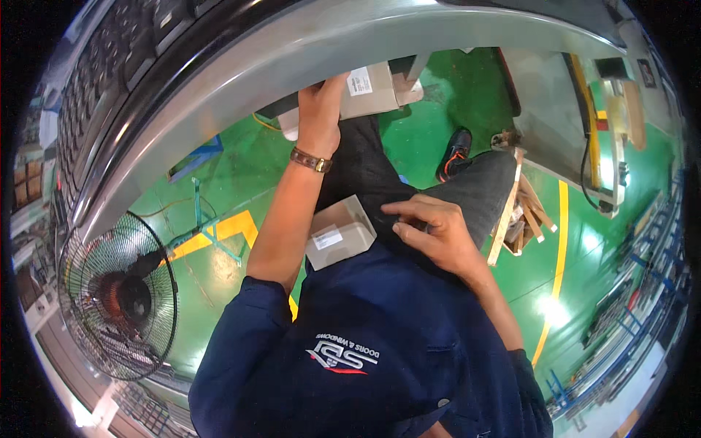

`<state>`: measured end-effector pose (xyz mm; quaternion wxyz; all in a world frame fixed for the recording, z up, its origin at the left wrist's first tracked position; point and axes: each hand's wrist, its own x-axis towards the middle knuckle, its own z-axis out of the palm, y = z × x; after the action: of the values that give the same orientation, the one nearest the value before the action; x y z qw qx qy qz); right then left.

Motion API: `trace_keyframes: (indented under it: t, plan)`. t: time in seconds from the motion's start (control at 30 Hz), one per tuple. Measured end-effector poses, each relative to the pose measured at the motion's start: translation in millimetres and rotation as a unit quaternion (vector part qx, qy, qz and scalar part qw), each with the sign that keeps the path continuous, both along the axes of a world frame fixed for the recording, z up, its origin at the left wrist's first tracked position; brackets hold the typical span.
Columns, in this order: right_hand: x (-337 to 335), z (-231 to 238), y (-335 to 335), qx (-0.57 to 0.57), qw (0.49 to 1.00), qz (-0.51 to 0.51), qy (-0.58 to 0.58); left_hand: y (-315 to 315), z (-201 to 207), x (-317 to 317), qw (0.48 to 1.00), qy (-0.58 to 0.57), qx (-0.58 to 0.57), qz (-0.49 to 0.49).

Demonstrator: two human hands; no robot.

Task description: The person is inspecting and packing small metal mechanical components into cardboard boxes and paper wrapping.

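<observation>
My left hand (pixel 320 109) reaches forward to the grey desk edge, which hides its fingers. It lies against a light cardboard box (pixel 376 89) with a white label, standing below that edge; whether it grips the box I cannot tell. A second, smaller box (pixel 349 237), beige with a white label, rests tilted on my lap against my shirt. My right hand (pixel 437 230) hovers over my right thigh, just right of the lap box and apart from it. Its index finger is stretched out, the thumb stands away, and nothing is held.
A curved grey desk edge (pixel 365 36) spans the top, with a black keyboard (pixel 109 87) at upper left. To the left stands a black wire-cage fan (pixel 120 296). Wooden pieces (pixel 522 215) sit right of my leg, near a pale machine cabinet (pixel 544 109). Yellow lines mark the green floor.
</observation>
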<state>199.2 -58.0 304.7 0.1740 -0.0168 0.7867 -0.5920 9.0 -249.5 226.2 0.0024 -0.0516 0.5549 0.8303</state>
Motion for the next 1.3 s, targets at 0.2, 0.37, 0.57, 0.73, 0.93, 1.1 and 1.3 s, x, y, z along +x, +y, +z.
trace_keyframes:
  t: [0.2,0.37,0.57,0.73,0.93,1.1,1.3]
  plan:
    - [-19,-7,-8,0.007,0.975,0.171,0.144,-46,21,34,0.996,-0.038,-0.061,-0.055]
    - [-31,2,-16,0.037,0.943,0.268,0.192,-41,16,84,0.994,-0.034,-0.087,-0.058]
    - [-40,11,-44,0.086,0.886,0.358,0.282,-30,-8,86,0.998,0.007,-0.05,-0.029]
    - [-43,8,-63,0.109,0.857,0.372,0.341,-19,-13,81,0.996,-0.001,-0.049,-0.074]
    - [-45,5,-74,0.105,0.853,0.377,0.345,-13,-27,74,0.991,0.006,-0.068,-0.112]
    - [-43,3,-82,0.099,0.838,0.381,0.378,-9,-37,69,0.987,0.01,-0.127,-0.101]
    - [-42,9,-86,0.114,0.827,0.389,0.389,-11,-35,69,0.984,0.006,-0.137,-0.11]
